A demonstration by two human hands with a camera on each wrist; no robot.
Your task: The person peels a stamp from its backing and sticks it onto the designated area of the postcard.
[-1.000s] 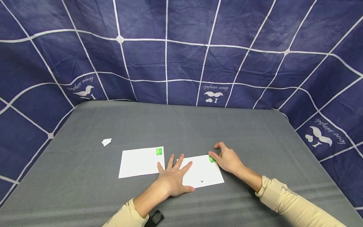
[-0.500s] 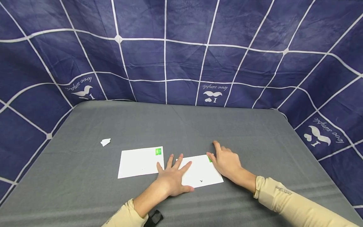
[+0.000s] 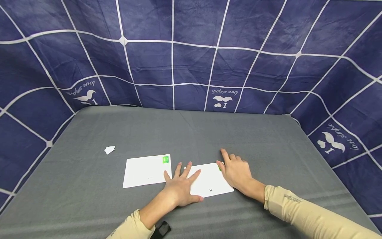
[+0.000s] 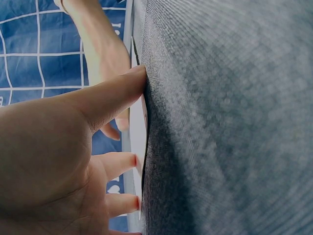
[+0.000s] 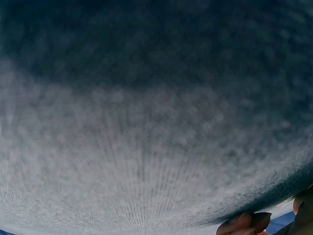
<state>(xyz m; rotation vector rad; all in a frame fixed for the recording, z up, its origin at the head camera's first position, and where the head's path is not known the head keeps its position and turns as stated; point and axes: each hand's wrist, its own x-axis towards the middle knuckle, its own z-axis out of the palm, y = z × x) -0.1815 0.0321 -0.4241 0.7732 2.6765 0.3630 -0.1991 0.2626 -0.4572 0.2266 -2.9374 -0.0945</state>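
Two white envelopes lie flat on the grey cloth, the left envelope (image 3: 146, 171) with a green stamp (image 3: 165, 159) at its top right corner. My left hand (image 3: 180, 189) spreads its fingers over the left end of the right envelope (image 3: 206, 181), its thumb at the near edge. In the left wrist view, the thumb and fingertips touch this envelope (image 4: 138, 127). My right hand (image 3: 237, 171) rests at the top right corner, its thumb over most of a second green stamp (image 3: 220, 168). Its index finger reaches past the edge onto the cloth.
Small white paper scraps (image 3: 109, 150) lie on the cloth-covered table (image 3: 167, 129) at the left. A dark blue curtain (image 3: 191, 59) with white lines rises behind the table. A black strap piece (image 3: 162, 229) shows below the left wrist.
My right hand has slid slightly left and turned flatter, so its thumb now covers more of the stamp on the right envelope. The left hand keeps its place.
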